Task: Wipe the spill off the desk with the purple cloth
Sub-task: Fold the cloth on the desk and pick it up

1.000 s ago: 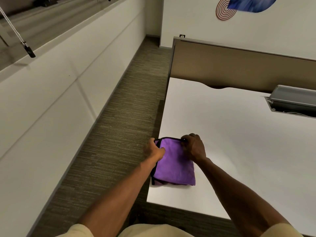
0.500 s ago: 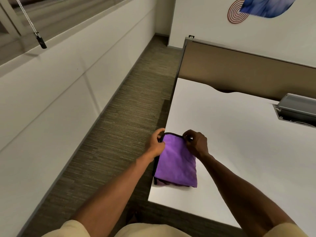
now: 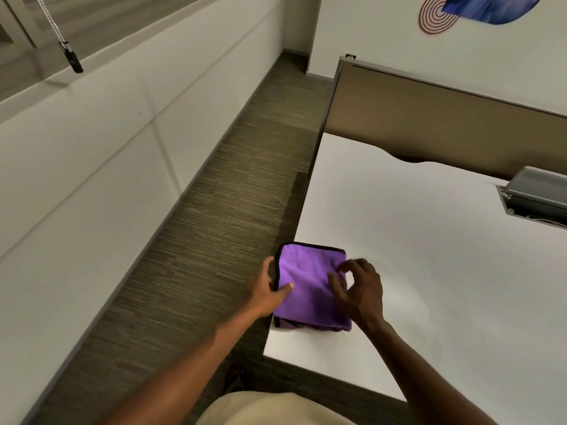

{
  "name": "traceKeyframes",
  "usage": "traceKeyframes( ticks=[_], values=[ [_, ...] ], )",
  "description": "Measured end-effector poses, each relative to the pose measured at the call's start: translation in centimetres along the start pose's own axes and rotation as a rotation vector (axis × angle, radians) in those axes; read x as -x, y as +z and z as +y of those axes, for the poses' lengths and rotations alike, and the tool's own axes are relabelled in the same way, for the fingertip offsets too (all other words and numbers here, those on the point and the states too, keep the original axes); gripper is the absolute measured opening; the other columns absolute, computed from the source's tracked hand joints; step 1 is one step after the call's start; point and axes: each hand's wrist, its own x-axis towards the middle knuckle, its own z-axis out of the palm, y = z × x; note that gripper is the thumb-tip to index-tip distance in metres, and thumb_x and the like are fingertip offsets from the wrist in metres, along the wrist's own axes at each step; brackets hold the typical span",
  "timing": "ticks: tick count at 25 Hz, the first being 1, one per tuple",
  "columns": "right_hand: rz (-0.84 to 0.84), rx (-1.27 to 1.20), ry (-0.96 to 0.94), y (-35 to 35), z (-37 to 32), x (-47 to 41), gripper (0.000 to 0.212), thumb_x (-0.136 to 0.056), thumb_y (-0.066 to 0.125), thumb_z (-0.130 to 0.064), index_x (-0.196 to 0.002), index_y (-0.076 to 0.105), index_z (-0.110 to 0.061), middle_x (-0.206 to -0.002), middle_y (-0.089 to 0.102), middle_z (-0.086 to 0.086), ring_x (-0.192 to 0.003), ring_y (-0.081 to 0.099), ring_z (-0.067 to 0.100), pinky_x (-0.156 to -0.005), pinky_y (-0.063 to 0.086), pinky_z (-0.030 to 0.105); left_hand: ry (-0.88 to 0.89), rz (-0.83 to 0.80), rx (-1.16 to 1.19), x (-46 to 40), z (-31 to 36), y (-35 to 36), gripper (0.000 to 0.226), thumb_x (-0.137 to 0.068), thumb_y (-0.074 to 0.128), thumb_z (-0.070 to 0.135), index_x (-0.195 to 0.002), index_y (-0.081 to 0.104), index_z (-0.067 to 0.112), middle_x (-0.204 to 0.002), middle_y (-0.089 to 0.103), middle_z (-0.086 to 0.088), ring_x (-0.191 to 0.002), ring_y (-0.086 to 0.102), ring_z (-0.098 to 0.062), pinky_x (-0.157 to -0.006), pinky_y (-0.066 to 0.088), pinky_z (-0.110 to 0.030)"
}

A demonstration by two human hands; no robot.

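Observation:
A folded purple cloth (image 3: pixel 310 271) with a dark hem lies flat on the white desk (image 3: pixel 429 256), at its near left corner. My left hand (image 3: pixel 270 289) grips the cloth's left edge, thumb on top and fingers down over the desk's side. Over the cloth's right half is my right hand (image 3: pixel 359 289), blurred, its fingers loosely curled with nothing between them. Whether its fingertips touch the fabric I cannot tell. No spill shows on the desk surface in view.
A brown divider panel (image 3: pixel 429 124) runs along the desk's far edge. A grey cable box (image 3: pixel 537 191) with its lid raised sits at the right. Carpeted floor (image 3: pixel 230 210) lies left of the desk, and a blind cord pull (image 3: pixel 72 58) hangs by the window.
Both hands left the cloth's far corners and slid back toward me. My right hand released the far edge, and my left now holds the cloth's left side.

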Motion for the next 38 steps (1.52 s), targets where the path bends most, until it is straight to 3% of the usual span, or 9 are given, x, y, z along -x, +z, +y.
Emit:
traceKeyframes(
  ticks=[4, 8, 14, 19, 24, 28, 31, 34, 38],
  values=[
    [-0.252, 0.242, -0.314, -1.8, 3.6, 6.5, 0.038, -0.074, 0.084, -0.047, -0.104, 0.069, -0.029, -0.108, 0.065, 0.000, -0.105, 0.058, 0.023, -0.082, 0.050, 0.037, 0.001, -0.053, -0.083, 3.0, -1.8, 0.8, 0.087, -0.090, 0.078, 0.027, -0.160, 0.026, 0.032, -0.117, 0.057, -0.005, -0.098, 0.060, -0.017, -0.070, 0.048, -0.024],
    [-0.180, 0.250, -0.304, -1.8, 4.3, 6.6, 0.026, -0.073, 0.091, -0.021, -0.093, 0.075, -0.024, -0.104, 0.067, 0.003, -0.103, 0.064, 0.029, -0.078, 0.051, 0.038, 0.062, -0.034, 0.063, 3.6, -1.4, 0.7, 0.082, -0.092, 0.075, 0.014, -0.159, 0.031, 0.033, -0.108, 0.059, -0.007, -0.083, 0.058, -0.012, -0.064, 0.050, -0.021],
    [-0.279, 0.253, -0.385, -3.1, 5.1, 7.7, 0.011, -0.082, 0.080, -0.035, -0.086, 0.073, -0.029, -0.107, 0.066, -0.003, -0.109, 0.061, 0.025, -0.083, 0.054, 0.040, 0.085, 0.001, -0.117, 5.0, -2.6, 1.5, 0.080, -0.088, 0.079, 0.014, -0.156, 0.038, 0.028, -0.121, 0.056, -0.006, -0.096, 0.062, -0.019, -0.076, 0.050, -0.025],
    [-0.111, 0.156, -0.233, -1.0, 2.1, 4.1, 0.039, -0.093, 0.070, -0.032, -0.128, 0.071, -0.015, -0.135, 0.065, 0.013, -0.123, 0.061, 0.031, -0.096, 0.054, 0.040, 0.574, 0.188, -0.310, 3.8, -0.1, 3.3, 0.060, -0.089, 0.068, 0.017, -0.148, 0.053, 0.012, -0.149, 0.049, -0.014, -0.138, 0.047, -0.028, -0.114, 0.041, -0.038],
    [-0.377, 0.124, -0.017, 5.2, -0.6, 0.9, 0.059, -0.111, 0.041, -0.026, -0.162, 0.024, -0.004, -0.173, 0.014, 0.017, -0.162, 0.010, 0.030, -0.131, 0.012, 0.040, 0.474, -0.014, -0.813, -0.4, 1.4, 5.0, 0.061, -0.111, 0.024, 0.037, -0.165, 0.003, 0.019, -0.173, -0.009, -0.010, -0.159, -0.013, -0.032, -0.129, -0.006, -0.050],
    [-0.367, 0.225, -0.064, 6.2, 0.8, 1.6, 0.064, -0.113, 0.030, -0.037, -0.165, 0.005, -0.009, -0.174, -0.001, 0.010, -0.162, -0.007, 0.022, -0.132, -0.004, 0.036, 0.436, -0.051, -0.845, -1.3, -0.3, 4.6, 0.062, -0.110, 0.017, 0.047, -0.163, -0.012, 0.030, -0.170, -0.024, -0.001, -0.156, -0.024, -0.027, -0.128, -0.007, -0.054],
    [-0.385, 0.158, -0.053, 5.1, -0.2, 1.2, 0.063, -0.112, 0.038, -0.036, -0.164, 0.017, -0.007, -0.174, 0.010, 0.012, -0.162, 0.004, 0.025, -0.133, 0.006, 0.040, 0.440, -0.081, -0.801, -1.6, -0.4, 4.6, 0.064, -0.110, 0.021, 0.046, -0.163, -0.011, 0.029, -0.170, -0.024, -0.002, -0.157, -0.023, -0.028, -0.128, -0.007, -0.054],
    [-0.049, 0.048, 0.054, 3.5, -1.0, 3.8, 0.042, -0.101, 0.057, -0.038, -0.134, 0.066, -0.014, -0.141, 0.063, 0.012, -0.134, 0.055, 0.033, -0.110, 0.044, 0.042, 0.488, -0.039, -0.726, -2.3, -0.4, 3.8, 0.064, -0.108, 0.035, 0.041, -0.165, 0.012, 0.022, -0.173, -0.006, -0.005, -0.160, -0.011, -0.029, -0.129, -0.002, -0.051],
    [0.028, 0.010, 0.510, 2.5, -0.7, 9.5, 0.036, -0.086, 0.070, -0.051, -0.114, 0.064, -0.029, -0.117, 0.063, 0.004, -0.109, 0.057, 0.026, -0.090, 0.048, 0.038, 0.669, -0.089, -0.822, -4.4, 0.9, 3.3, 0.060, -0.105, 0.042, 0.039, -0.161, 0.031, 0.023, -0.172, 0.019, -0.004, -0.160, 0.008, -0.029, -0.129, 0.000, -0.046]
  ],
)
